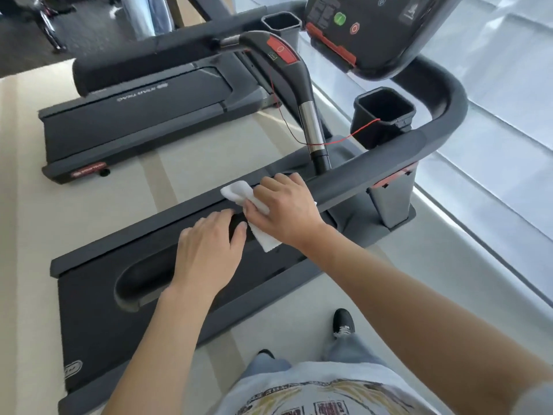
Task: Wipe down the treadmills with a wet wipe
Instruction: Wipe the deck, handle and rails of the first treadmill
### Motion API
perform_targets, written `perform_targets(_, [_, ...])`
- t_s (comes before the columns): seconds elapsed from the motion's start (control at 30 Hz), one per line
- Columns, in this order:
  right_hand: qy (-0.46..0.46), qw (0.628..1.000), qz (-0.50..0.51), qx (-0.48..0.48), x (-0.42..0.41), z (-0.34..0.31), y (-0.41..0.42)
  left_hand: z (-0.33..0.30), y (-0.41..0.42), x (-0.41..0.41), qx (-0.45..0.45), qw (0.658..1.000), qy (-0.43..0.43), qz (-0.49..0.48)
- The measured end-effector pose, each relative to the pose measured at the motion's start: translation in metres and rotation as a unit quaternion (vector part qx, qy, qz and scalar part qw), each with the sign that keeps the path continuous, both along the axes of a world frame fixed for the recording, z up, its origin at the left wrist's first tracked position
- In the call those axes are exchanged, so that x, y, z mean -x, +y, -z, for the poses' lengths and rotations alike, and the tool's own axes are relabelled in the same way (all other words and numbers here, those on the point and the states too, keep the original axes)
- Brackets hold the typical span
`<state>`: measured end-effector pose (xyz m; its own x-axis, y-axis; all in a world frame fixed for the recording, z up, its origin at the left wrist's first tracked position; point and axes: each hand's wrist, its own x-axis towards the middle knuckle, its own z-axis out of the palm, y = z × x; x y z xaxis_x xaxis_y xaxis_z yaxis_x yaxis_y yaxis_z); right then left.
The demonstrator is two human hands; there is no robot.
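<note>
Nearest of all, at 6 o'clock, a printed shirt (317, 393) and jeans are seen, with a black shoe (343, 322) set on the pale floor (104, 223) right beside the treadmill (89, 310). The belt edge could be tripped on if a step is taken without looking. A little farther up, the left hand (209, 250) is laid on the dark side bar (344, 182), its fingers bent gently over the bar. Just past it, toward 1 o'clock, the white wipe (239, 193) is pressed onto the same bar by the right hand (287, 211), with the fingers curled over it and one end sticking out each side. The wipe could be bunched up or dropped if the grip is loosened, and part of the bar may then be missed. Beyond the hands, at 12 o'clock, a shiny handle (309, 127) stands up and blocks the wiping path along the bar. A thin red cord (353, 136) hangs across it to a black cup holder (383, 115); it could be snagged and pulled by the wipe. Farther off, at 1 o'clock, the screen panel (374, 28) with its green and red buttons could be pressed by mistake. Farthest, at 10 o'clock, a second treadmill (134, 121) waits.
</note>
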<state>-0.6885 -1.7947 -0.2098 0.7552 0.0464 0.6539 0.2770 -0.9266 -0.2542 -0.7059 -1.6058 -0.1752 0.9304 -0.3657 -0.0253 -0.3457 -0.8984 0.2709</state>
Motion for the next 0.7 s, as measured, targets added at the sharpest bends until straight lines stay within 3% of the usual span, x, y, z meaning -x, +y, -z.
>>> perform_targets(0.23, [-0.017, 0.999, 0.029, 0.017, 0.003, -0.004, -0.069, 0.000, -0.031, -0.005, 0.013, 1.000, 0.002, 0.006])
perform_targets(0.53, [-0.025, 0.999, 0.008, 0.031, -0.008, -0.006, -0.187, -0.001, -0.144, -0.018, 0.057, 0.998, 0.004, 0.019])
perform_targets(0.7, [-0.006, 1.000, 0.018, 0.025, -0.016, -0.005, -0.276, 0.009, -0.205, -0.026, 0.117, 0.991, -0.048, 0.034])
